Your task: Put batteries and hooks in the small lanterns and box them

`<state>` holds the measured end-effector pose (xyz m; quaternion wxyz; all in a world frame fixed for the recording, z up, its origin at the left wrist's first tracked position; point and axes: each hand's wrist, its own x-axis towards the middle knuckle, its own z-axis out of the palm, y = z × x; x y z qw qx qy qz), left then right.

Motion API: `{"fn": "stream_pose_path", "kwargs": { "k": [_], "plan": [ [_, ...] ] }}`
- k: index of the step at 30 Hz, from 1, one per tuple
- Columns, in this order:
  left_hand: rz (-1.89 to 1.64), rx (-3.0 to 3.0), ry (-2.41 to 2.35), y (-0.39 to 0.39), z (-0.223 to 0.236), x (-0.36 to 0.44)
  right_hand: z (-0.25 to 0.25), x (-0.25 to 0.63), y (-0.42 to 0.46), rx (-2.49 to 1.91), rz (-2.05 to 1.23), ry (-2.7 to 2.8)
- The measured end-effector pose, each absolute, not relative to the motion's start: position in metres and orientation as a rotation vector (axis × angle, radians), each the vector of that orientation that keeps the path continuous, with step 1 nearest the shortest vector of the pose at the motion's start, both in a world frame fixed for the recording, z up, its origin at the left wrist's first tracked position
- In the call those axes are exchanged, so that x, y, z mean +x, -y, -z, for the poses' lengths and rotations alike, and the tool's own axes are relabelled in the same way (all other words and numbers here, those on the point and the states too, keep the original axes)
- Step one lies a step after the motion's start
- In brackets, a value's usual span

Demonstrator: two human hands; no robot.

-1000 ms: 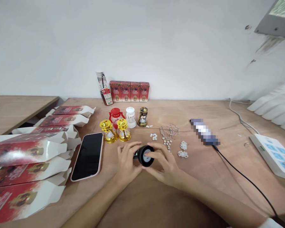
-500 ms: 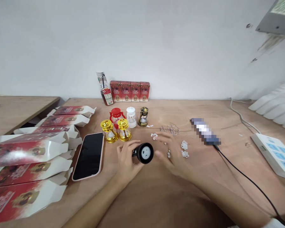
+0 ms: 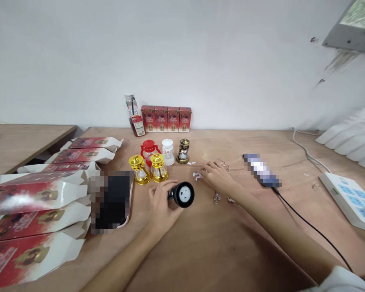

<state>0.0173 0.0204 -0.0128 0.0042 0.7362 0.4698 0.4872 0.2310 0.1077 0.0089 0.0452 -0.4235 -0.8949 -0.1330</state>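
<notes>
My left hand [image 3: 162,202] is wrapped around a small black lantern [image 3: 177,195], tipped so its round base with a white inset faces me. My right hand [image 3: 217,177] reaches down to the table, fingers curved and slightly apart, beside small white plastic pieces [image 3: 197,175]. Its fingertips are partly hidden from me. Bent metal wires [image 3: 224,164] lie just beyond it, partly covered. Several button cells [image 3: 216,197] rest below the wrist. More white pieces [image 3: 231,200] show at the forearm's edge.
Two gold lanterns [image 3: 159,168], a red one [image 3: 149,148], a white one [image 3: 168,151] and a dark bronze one [image 3: 183,151] stand behind. Flattened red boxes [image 3: 33,219] and a phone [image 3: 115,198] are left. A cabled phone [image 3: 261,169] and power strip [image 3: 349,198] are right.
My right hand has moved forward and down, over the small white pieces and the wires. My left hand keeps the black lantern in nearly the same place.
</notes>
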Motion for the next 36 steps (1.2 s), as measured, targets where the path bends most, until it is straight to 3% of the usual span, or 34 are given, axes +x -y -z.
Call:
{"fn": "stream_pose_path", "kwargs": {
  "k": [13,22,26,32,36],
  "plan": [
    [-1.501,2.317,-1.468,-0.020,0.013,0.018,-0.009,0.227,-0.133,-1.017,0.484,2.914],
    [-1.447,2.351,-1.645,-0.019,0.011,0.018,-0.021,0.221,-0.100,-1.080,0.459,2.540],
    [-1.387,2.378,-1.740,-0.019,0.012,0.018,-0.030,0.213,-0.069,-0.700,0.384,2.327],
    [-1.361,2.438,-1.770,-0.020,0.012,0.018,-0.037,0.203,-0.056,-0.566,0.744,2.360],
    [-1.353,2.463,-1.785,-0.020,0.012,0.018,-0.038,0.203,-0.060,-0.601,0.804,2.390]
  ]
}}
